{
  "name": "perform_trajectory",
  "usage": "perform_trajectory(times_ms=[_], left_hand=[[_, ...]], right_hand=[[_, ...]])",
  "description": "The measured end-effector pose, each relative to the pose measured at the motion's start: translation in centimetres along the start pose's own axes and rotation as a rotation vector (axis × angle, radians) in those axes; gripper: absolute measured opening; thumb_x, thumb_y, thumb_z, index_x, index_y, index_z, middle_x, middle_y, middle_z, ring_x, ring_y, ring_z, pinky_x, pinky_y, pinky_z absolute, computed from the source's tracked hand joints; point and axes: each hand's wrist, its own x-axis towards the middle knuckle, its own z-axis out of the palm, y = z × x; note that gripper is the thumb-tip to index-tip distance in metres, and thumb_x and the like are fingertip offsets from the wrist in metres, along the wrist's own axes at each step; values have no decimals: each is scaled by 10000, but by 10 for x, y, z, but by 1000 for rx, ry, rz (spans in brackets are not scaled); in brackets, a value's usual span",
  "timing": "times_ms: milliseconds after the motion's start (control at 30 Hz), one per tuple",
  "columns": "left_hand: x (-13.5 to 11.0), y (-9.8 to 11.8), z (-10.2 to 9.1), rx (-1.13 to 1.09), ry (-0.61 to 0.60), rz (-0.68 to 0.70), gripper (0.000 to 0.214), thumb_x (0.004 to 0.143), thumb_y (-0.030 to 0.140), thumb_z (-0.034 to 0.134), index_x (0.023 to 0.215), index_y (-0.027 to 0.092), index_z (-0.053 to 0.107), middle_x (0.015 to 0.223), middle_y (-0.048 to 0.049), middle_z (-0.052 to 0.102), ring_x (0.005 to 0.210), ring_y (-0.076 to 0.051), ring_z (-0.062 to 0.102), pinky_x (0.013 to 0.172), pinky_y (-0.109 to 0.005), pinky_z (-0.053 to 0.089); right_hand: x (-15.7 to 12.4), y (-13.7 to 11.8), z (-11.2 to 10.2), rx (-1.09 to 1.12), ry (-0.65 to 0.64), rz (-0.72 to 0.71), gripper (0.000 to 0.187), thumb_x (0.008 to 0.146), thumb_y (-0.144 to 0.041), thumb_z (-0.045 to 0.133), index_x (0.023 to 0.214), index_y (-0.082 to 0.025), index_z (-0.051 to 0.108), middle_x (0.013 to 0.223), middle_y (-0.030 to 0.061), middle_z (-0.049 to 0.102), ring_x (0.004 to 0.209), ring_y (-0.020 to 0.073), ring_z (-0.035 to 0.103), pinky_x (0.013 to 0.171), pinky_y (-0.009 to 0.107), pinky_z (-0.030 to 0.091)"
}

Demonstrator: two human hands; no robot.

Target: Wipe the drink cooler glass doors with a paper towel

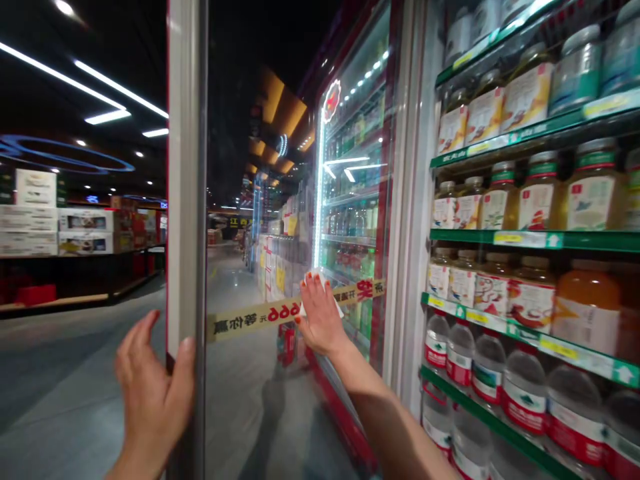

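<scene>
A glass fridge door (240, 413) with a pale metal frame stands swung open in front of me. My left hand (153, 393) is at the frame's outer edge, its thumb over the frame and its fingers curved beside the far side. My right hand (320, 317) lies against the glass, fingers stretched and close together, pressing a white cloth (339, 309). Most of the cloth is hidden under the palm; only its edges show. Behind the hand a yellowish printed strip (250, 319) with red and black characters crosses the door, its writing reversed.
Green-edged fridge shelves (590, 241) on the right hold rows of drink bottles (537, 200) and, lower down, water bottles (523, 387). Through the glass a lit drinks cooler (350, 200) shows. Boxes (85, 230) stand stacked on a display at the left, beyond the grey floor (75, 380).
</scene>
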Motion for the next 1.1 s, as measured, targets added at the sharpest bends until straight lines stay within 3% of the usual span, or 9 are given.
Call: perform_trajectory(times_ms=[100, 200, 333, 467, 633, 700, 900, 1000, 1100], left_hand=[[16, 44, 9, 23, -6, 595, 781, 995, 277, 672, 1716, 339, 378, 1744, -100, 450, 1663, -333, 376, 1399, -593, 281], [34, 75, 33, 81, -190, 849, 827, 996, 194, 668, 1738, 306, 321, 1750, -98, 452, 1701, -286, 311, 1418, -524, 247], [41, 85, 45, 172, -217, 809, 807, 1030, 248, 633, 1751, 218, 273, 1754, -138, 448, 1720, -293, 261, 1421, -545, 203], [15, 70, 32, 229, -218, 780, 785, 1047, 290, 612, 1754, 207, 281, 1760, -125, 448, 1727, -263, 234, 1432, -494, 149], [-41, 41, 39, 333, -283, 620, 790, 1075, 341, 527, 1774, 163, 204, 1832, -150, 253, 1748, -278, 103, 1434, -519, 71], [-56, 35, 48, 349, -254, 548, 861, 1049, 354, 590, 1781, 190, 168, 1834, -145, 228, 1749, -282, 84, 1431, -551, 45], [-63, 29, 56, 350, -236, 508, 997, 961, 374, 743, 1782, 288, 183, 1830, -92, 267, 1742, -312, 157, 1430, -585, 85], [-63, 27, 52, 332, -261, 523, 987, 954, 371, 748, 1777, 315, 205, 1839, -68, 244, 1739, -326, 168, 1430, -598, 84], [-64, 25, 50, 329, -262, 552, 986, 945, 367, 757, 1774, 315, 225, 1842, -56, 230, 1740, -312, 166, 1433, -574, 82]], right_hand=[[-10, 49, -32, -96, 89, 47, 763, 1128, -422, 291, 1798, -291, -48, 1879, 109, 197, 1744, 249, 179, 1407, 551, 238], [24, 92, -60, -115, 261, 240, 703, 1128, -288, 52, 1709, -181, -329, 1881, 196, -93, 1759, 251, -76, 1412, 629, 109], [43, 62, -43, -43, 211, 129, 716, 1135, -310, 174, 1788, -249, -115, 1899, 116, 47, 1761, 262, 36, 1419, 608, 116], [-25, 24, -16, 22, 25, -125, 734, 1104, -319, 340, 1801, -339, 112, 1808, 55, 404, 1693, 248, 343, 1408, 545, 259], [-63, 72, -27, -149, 318, 422, 711, 1148, -323, 165, 1783, -173, -116, 1875, 237, 43, 1758, 317, 6, 1392, 673, 192], [-60, 67, -21, -176, 308, 462, 718, 1145, -326, 146, 1771, -147, -156, 1871, 247, -18, 1755, 330, -44, 1390, 706, 159], [-129, -27, 14, -97, -47, -9, 839, 1047, -439, 520, 1795, -389, 143, 1806, -28, 409, 1669, 270, 396, 1387, 463, 363], [-158, 2, -3, -156, 45, 157, 781, 1094, -347, 375, 1807, -308, 57, 1814, 66, 389, 1684, 308, 361, 1383, 610, 328], [-132, 63, -24, -257, 211, 481, 718, 1132, -297, 189, 1793, -169, -59, 1853, 224, 206, 1749, 360, 114, 1346, 803, 175]])
